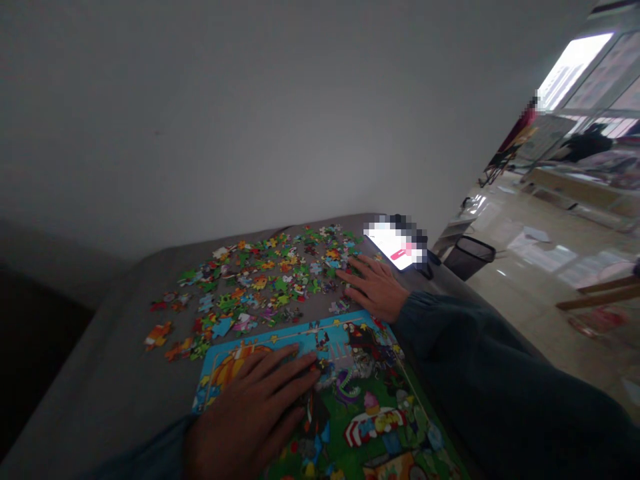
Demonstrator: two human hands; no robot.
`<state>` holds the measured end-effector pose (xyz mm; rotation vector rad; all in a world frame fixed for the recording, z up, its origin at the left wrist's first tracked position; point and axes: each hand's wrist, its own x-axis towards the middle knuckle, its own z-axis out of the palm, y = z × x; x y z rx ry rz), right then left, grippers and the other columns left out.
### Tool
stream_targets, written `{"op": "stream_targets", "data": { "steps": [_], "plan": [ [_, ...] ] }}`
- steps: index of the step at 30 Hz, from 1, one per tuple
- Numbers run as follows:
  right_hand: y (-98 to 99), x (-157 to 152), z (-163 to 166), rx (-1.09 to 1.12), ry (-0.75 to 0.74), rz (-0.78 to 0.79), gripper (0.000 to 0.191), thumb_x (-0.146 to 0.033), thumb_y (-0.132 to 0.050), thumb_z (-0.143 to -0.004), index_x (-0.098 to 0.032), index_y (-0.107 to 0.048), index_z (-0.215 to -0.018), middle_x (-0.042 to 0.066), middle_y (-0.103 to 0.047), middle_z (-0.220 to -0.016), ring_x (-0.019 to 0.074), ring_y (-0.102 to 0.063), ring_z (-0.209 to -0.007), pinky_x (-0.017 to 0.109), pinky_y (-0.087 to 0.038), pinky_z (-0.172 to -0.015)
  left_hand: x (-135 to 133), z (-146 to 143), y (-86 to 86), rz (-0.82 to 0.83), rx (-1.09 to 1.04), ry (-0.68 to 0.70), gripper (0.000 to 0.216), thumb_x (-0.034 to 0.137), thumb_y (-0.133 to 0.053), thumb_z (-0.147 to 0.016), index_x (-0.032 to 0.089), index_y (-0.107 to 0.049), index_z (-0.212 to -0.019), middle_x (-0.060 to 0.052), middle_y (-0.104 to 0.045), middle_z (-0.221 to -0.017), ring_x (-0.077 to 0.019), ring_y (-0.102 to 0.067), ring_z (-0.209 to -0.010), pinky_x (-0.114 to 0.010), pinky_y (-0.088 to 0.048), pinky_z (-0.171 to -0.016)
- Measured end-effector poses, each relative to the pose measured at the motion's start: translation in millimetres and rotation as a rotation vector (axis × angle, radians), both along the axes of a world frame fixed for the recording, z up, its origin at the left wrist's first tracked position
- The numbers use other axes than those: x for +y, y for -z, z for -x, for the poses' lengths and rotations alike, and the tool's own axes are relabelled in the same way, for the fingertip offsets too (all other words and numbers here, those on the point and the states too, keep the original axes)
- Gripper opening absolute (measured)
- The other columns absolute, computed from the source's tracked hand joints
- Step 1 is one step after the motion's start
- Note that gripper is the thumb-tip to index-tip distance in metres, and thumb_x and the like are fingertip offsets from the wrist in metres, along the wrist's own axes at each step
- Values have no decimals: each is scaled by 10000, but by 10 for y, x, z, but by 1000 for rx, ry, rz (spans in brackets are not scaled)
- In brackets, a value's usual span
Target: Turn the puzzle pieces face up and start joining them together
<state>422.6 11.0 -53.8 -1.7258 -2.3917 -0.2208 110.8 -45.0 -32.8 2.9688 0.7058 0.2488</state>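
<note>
My left hand [257,400] lies flat on a colourful cartoon picture board [360,400], its fingers stretched out and slightly apart. Beyond the board, loose jigsaw puzzle pieces [260,283] in green, orange, blue and other colours are spread over the grey cloth. At the right end of this spread is my right hand [373,287], palm down with fingers spread, its fingertips at the nearest pieces. I see nothing gripped in either hand, though the undersides of both are hidden. A few pieces [157,335] lie apart at the left.
A lit phone or tablet screen [397,243] rests near the table's far right corner, partly pixelated. The grey-covered table [115,373] stands against a pale wall [300,120]. Off its right side are a dark bin [467,257], shiny floor tiles and wooden furniture [600,290].
</note>
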Motion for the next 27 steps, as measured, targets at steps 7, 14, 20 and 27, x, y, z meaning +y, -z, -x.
{"op": "stream_targets", "data": {
  "steps": [7,14,20,27],
  "plan": [
    [-10,-17,27,-18,113,-62,462,-462,-368,-970,-232,-533,-1335,118,-420,-1460,352,-297,-1365,546,-288,-1078,12,1,-8,-28,-22,-41,434,270,-523,-933,357,-479,-1356,48,-583,-1351,-215,-520,-1232,-400,-443,-1006],
    [-18,-14,41,-8,-80,3,470,-460,-336,-985,-300,-425,-1418,69,-377,-1501,322,-270,-1389,539,-292,-1080,-2,-14,-17,-30,-44,-69,414,236,-499,-931,372,-515,-1322,-7,-563,-1357,-236,-543,-1195,-419,-462,-967],
    [-4,-7,42,15,-135,36,443,-446,-344,-989,-292,-495,-1376,46,-436,-1468,306,-282,-1381,520,-291,-1093,7,-2,2,-70,-21,-21,436,325,-491,-953,436,-444,-1372,-4,-501,-1431,-247,-501,-1249,-416,-442,-977],
    [7,10,43,24,-168,31,444,-413,-356,-991,-233,-507,-1368,59,-464,-1443,292,-304,-1360,509,-313,-1086,18,8,4,-68,-2,-16,421,320,-523,-938,421,-484,-1345,10,-528,-1407,-240,-516,-1233,-405,-448,-972]
  ]
}}
